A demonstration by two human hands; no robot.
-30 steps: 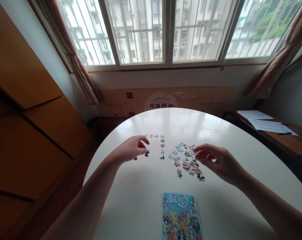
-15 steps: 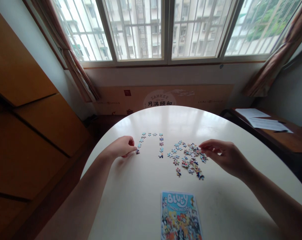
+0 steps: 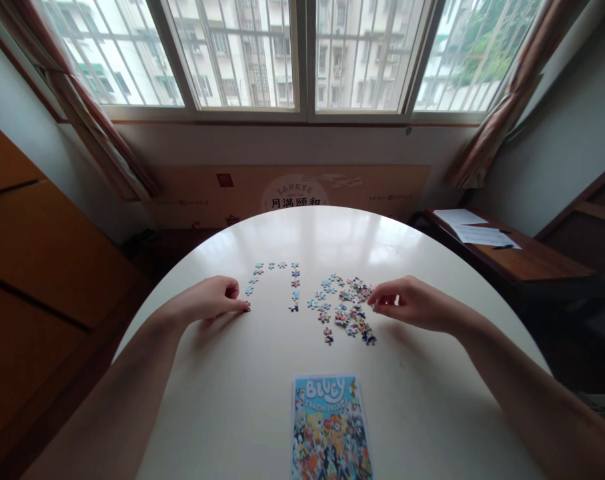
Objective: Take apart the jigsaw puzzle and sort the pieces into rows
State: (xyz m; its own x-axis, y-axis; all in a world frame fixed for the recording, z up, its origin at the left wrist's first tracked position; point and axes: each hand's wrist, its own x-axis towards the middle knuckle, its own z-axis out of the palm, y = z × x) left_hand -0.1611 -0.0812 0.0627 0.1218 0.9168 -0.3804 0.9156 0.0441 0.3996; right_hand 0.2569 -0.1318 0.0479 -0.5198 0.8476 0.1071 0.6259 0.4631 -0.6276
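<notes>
My left hand (image 3: 216,297) is closed, its fingers curled, at the lower end of the left column of puzzle pieces (image 3: 252,281). Its thumb and forefinger rest on a small dark puzzle piece (image 3: 248,307), which they partly cover. Pieces run up that side, across the top and down a right column (image 3: 295,283), forming a frame open toward me. At the right edge of a loose pile of puzzle pieces (image 3: 351,313), my right hand (image 3: 402,301) bends down with thumb and forefinger close together. Whatever sits between those fingertips is hidden.
On the round white table (image 3: 222,407), a colourful Bluey picture card (image 3: 331,427) lies nearest me. A wooden side table (image 3: 542,257) at the right holds white papers (image 3: 487,235) and dark pens. Beyond the table are a printed cardboard panel (image 3: 197,193) and windows.
The view has turned, shifting everything leftward. My right hand has lowered onto the pile's right edge, and my left fingertips have come slightly toward me at the bottom piece.
</notes>
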